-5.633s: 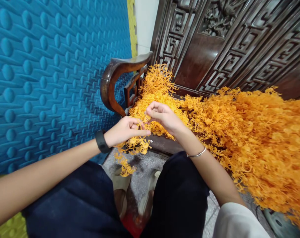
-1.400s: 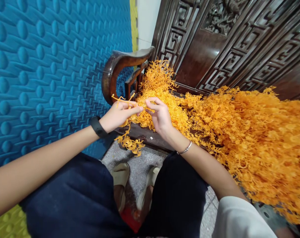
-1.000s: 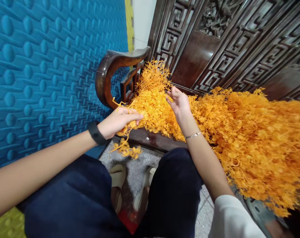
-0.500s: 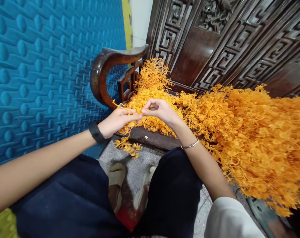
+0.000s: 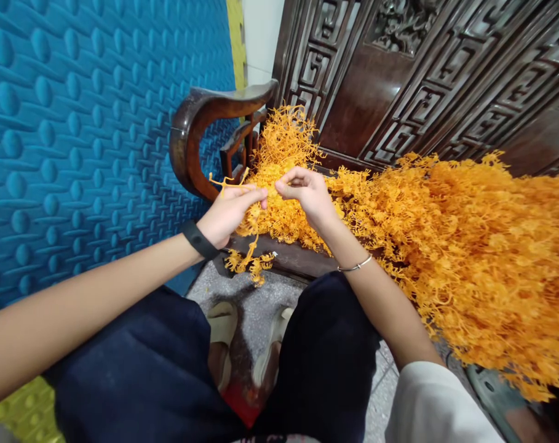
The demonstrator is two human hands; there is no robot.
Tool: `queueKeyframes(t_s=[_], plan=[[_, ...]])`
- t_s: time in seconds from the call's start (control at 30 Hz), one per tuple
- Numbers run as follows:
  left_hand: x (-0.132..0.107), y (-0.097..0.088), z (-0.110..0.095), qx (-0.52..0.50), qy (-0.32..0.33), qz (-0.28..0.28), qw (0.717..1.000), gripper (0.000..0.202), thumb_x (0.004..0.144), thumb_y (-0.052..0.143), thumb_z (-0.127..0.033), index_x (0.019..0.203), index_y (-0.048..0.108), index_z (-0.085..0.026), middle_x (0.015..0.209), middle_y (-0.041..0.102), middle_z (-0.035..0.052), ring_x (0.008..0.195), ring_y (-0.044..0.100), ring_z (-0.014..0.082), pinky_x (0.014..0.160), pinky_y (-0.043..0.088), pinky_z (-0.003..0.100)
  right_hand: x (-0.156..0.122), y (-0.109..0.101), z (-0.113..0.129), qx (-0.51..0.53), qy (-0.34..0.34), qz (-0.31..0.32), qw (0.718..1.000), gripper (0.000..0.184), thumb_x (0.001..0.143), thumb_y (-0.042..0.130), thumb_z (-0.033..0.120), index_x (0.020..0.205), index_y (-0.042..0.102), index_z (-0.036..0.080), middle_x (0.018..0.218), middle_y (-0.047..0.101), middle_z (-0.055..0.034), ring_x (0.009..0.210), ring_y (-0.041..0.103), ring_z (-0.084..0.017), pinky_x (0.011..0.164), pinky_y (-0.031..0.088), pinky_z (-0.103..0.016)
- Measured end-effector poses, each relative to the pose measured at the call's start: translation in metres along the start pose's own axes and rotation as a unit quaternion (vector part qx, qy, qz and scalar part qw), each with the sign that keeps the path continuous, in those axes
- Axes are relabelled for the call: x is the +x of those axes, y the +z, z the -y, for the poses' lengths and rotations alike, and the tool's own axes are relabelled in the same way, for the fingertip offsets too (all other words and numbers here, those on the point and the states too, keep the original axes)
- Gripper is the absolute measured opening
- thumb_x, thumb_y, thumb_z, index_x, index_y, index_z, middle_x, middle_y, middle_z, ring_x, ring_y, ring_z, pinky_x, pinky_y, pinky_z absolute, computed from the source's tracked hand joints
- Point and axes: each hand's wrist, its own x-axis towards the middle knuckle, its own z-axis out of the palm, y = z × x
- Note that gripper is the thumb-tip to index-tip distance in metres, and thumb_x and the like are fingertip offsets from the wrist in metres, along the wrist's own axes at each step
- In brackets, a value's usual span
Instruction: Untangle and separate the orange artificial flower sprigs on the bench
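A large heap of orange plastic sprigs (image 5: 468, 246) lies along the dark carved wooden bench (image 5: 288, 257). My left hand (image 5: 228, 212) is closed round a bunch of orange sprigs (image 5: 249, 261) whose leafy ends hang below the bench's front edge, stems sticking out past my thumb. My right hand (image 5: 307, 194) is pinched on a single orange sprig and meets the left hand's fingertips just above the heap. A black band is on my left wrist, a thin bangle on my right.
The bench's curved wooden armrest (image 5: 191, 141) rises just left of my hands. A blue embossed foam mat (image 5: 76, 135) covers the wall on the left. My knees in dark trousers (image 5: 325, 357) and pale slippers (image 5: 224, 335) are on the grey speckled floor.
One second ago my right hand reached back, fingers apart, into the heap. It has since come back pinched on a sprig and joined my left hand, which has kept its bunch.
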Motion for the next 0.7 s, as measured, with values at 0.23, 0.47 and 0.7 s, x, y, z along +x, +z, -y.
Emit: queueKeyframes(t_s=[0.23, 0.47, 0.7], plan=[[-0.009, 0.005, 0.004, -0.022, -0.012, 0.036, 0.999, 0.023, 0.077, 0.057, -0.030, 0.059, 0.062, -0.015, 0.067, 0.059, -0.0009, 0.059, 0.049, 0.0098, 0.067, 0.038, 0.026, 0.033, -0.081, -0.038, -0.043, -0.021, -0.209, 0.977, 0.008, 0.069, 0.068, 0.016, 0.068, 0.060, 0.018, 0.066, 0.057, 0.0032, 0.064, 0.046, -0.006, 0.066, 0.038, -0.025], [0.002, 0.007, 0.009, 0.022, 0.051, 0.071, 0.996, 0.012, 0.076, 0.060, -0.024, 0.083, 0.068, -0.017, 0.096, 0.068, 0.0022, 0.095, 0.058, 0.0157, 0.091, 0.039, 0.030, 0.028, -0.058, -0.057, -0.171, -0.029, -0.004, 0.985, 0.052, 0.054, 0.083, 0.032, 0.102, 0.063, 0.025, 0.130, 0.049, -0.0063, 0.113, 0.049, -0.024, 0.088, 0.043, -0.039], [0.002, 0.007, 0.005, 0.043, 0.086, 0.080, 0.992, 0.032, 0.075, 0.055, -0.014, 0.104, 0.067, -0.019, 0.112, 0.066, 0.0038, 0.106, 0.054, 0.0182, 0.094, 0.039, 0.032, -0.008, -0.023, -0.004, -0.034, 0.018, 0.222, 0.974, 0.035, 0.079, 0.059, 0.051, 0.094, 0.068, 0.021, 0.096, 0.068, -0.0040, 0.087, 0.062, -0.014, 0.084, 0.047, -0.032]])
